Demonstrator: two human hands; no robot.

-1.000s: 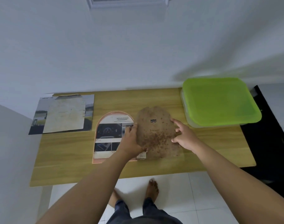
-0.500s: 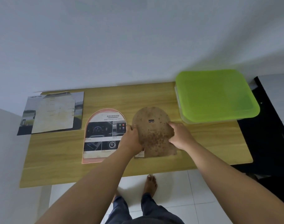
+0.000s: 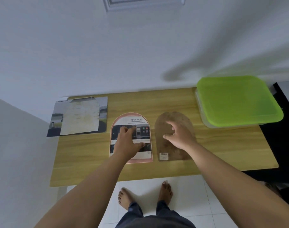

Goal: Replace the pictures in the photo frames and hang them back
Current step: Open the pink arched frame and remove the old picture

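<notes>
An arched pink photo frame (image 3: 130, 116) lies flat on the wooden table (image 3: 222, 145), with a printed picture headed "ADVANCED" in it. My left hand (image 3: 128, 142) rests over that picture, fingers loosely bent. To its right lies the arched brown backing board (image 3: 163, 150), flat on the table with a small label near its bottom. My right hand (image 3: 178, 135) hovers on the board with relaxed, spread fingers and holds nothing. A second picture (image 3: 79, 116), pale paper over a dark print, lies at the table's left end.
A clear box with a green lid (image 3: 237, 101) stands at the back right corner. A white frame (image 3: 140, 2) hangs on the wall above, partly cut off. Dark furniture (image 3: 282, 145) adjoins the table's right side. My bare feet stand on white tiles below the front edge.
Both hands let go of the brown backing board, which now lies flat right of the frame. My left hand moved left onto the picture in the frame.
</notes>
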